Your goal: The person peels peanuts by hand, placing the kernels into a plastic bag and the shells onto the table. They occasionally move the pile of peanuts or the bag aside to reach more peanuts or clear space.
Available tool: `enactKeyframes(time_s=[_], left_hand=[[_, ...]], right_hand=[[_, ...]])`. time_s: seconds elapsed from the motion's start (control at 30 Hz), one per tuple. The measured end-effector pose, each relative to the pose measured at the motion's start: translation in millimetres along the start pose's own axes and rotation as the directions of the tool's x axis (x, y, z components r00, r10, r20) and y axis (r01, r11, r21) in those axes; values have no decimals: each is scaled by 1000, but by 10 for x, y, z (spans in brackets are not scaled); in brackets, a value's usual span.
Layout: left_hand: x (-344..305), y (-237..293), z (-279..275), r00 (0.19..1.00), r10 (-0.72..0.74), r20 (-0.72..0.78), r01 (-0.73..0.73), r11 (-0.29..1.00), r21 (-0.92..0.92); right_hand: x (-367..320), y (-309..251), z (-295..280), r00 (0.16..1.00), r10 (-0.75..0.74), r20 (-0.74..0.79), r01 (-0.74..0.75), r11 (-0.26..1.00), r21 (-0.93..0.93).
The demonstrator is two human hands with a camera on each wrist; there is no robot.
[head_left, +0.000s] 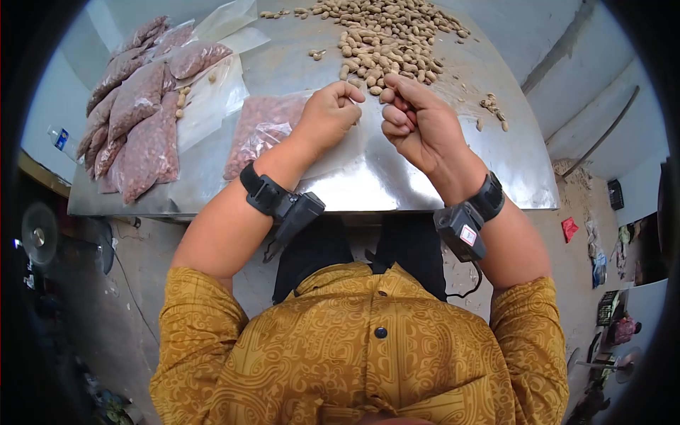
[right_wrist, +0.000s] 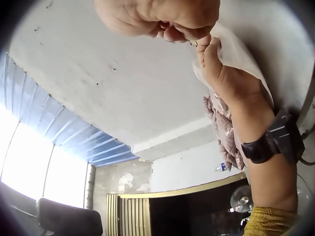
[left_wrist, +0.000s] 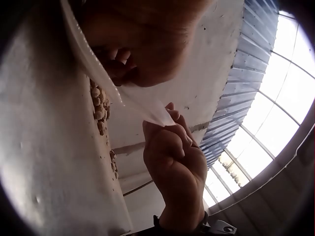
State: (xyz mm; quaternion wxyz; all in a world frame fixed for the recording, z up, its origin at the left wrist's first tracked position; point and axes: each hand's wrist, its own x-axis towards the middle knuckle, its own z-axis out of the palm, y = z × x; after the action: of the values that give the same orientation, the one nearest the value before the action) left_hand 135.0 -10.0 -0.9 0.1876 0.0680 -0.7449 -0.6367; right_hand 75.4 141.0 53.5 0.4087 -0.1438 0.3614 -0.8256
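Note:
A clear plastic bag of reddish kernels (head_left: 258, 131) lies on the metal table, its film stretching under my left hand (head_left: 331, 117). That hand's fingers are curled, pinching the film near the bag's mouth. In the left wrist view, the translucent film (left_wrist: 156, 114) spans from my left hand (left_wrist: 142, 46) toward the fingertips of my right hand (left_wrist: 174, 164); whether those fingertips touch it is unclear. My right hand (head_left: 428, 131), palm up with fingers curled, holds reddish kernels. Unshelled peanuts (head_left: 386, 46) are heaped just beyond both hands. The right wrist view shows the film (right_wrist: 236, 51) behind my left hand (right_wrist: 231, 83).
Filled bags of kernels (head_left: 142, 106) are piled at the table's left, beside flat empty plastic bags (head_left: 209, 99) with a few peanuts on them. Some loose peanuts (head_left: 492, 106) lie to the right. The table's near edge (head_left: 368, 210) runs below my forearms.

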Motion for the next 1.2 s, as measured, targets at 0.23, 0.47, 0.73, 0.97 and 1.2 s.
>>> enactKeyframes(time_s=[0.23,0.47,0.73,0.97,1.2], left_hand=[[-13,15,-19,998,12,-54,-1,979,206],[-56,90,-23,959,179,-218,-194,980,-50],[-133,199,-37,936,229,-266,-282,943,-179],[-66,70,-41,958,217,-188,-229,972,-49],[-61,59,22,980,175,93,-188,969,158]], right_hand=[[347,155,33,998,28,-63,-31,998,-48],[457,292,-89,969,84,-233,-133,970,-204],[317,164,215,991,128,50,-111,961,-255],[546,-400,-120,975,-213,69,188,612,-768],[779,-533,-403,947,-122,296,223,-415,-882]])
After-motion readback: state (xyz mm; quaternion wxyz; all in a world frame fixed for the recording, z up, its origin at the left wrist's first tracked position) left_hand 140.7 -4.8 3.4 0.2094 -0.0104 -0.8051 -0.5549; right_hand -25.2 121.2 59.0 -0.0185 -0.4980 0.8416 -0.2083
